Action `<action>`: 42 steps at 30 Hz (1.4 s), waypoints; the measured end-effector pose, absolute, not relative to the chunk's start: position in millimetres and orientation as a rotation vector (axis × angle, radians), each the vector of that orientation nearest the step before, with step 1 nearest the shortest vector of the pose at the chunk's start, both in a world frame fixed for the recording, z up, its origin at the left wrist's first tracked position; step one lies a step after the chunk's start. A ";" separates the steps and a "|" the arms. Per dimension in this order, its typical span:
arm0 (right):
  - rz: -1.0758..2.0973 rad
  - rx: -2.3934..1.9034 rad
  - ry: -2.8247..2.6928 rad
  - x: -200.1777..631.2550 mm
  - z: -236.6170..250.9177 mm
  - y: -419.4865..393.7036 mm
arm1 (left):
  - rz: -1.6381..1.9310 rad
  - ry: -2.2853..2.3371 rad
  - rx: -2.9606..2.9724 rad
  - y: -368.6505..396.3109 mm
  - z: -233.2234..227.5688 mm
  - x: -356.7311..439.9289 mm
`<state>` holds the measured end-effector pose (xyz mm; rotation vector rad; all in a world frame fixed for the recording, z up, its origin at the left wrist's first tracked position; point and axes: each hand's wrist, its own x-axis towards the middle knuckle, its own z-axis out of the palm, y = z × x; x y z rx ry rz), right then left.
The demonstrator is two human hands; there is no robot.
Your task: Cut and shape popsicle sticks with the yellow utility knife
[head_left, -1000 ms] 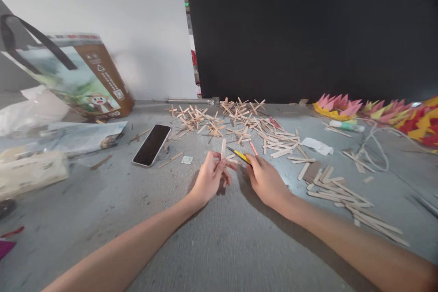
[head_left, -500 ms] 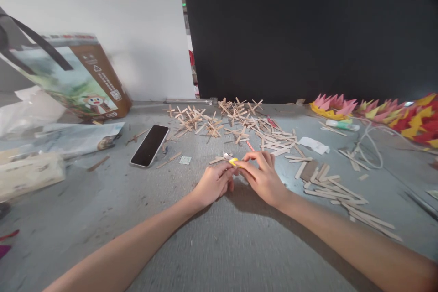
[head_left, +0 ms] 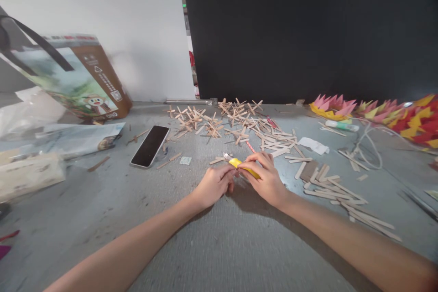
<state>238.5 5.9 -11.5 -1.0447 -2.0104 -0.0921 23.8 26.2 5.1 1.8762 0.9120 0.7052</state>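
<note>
Both my hands meet at the middle of the table over a small bright yellow piece (head_left: 235, 162) that looks like folded paper. My left hand (head_left: 214, 186) pinches its near edge between thumb and fingers. From the other side my right hand (head_left: 265, 178) grips it, fingers bent over the top, and more yellow shows beneath those fingers. A small whitish object (head_left: 226, 156) lies just beyond the yellow piece, beside a few loose wooden sticks (head_left: 216, 160). A red-and-white striped stick (head_left: 250, 147) lies just past my right fingers. The fingers hide part of the yellow piece.
Crossed wooden sticks (head_left: 195, 118) lie at the back, with loose flat sticks (head_left: 337, 191) to the right. A phone (head_left: 150, 146) rests left of centre. Behind it stands a printed bag (head_left: 75, 82). Pink and yellow folded-paper shapes (head_left: 333, 107), a glue stick (head_left: 342, 125) and a white cord (head_left: 369, 139) are at right.
More of the yellow piece now shows, reaching under my right fingers. Both hands stay in nearly the same place, with slight finger movement.
</note>
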 end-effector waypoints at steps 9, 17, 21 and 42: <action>-0.021 -1.030 -1.980 236.5 -12.8 5.8 | 0.689 0.896 1.935 26.5 1.3 23.5; 0.024 -1.168 -2.025 229.8 -14.0 2.1 | 0.648 0.924 1.956 24.0 1.0 24.8; -0.025 -1.208 -2.083 226.7 -15.8 0.1 | 0.621 0.951 1.969 24.1 -0.2 24.9; -0.197 -1.219 -2.168 224.4 -13.3 -0.9 | 0.698 0.913 1.881 20.7 2.7 28.2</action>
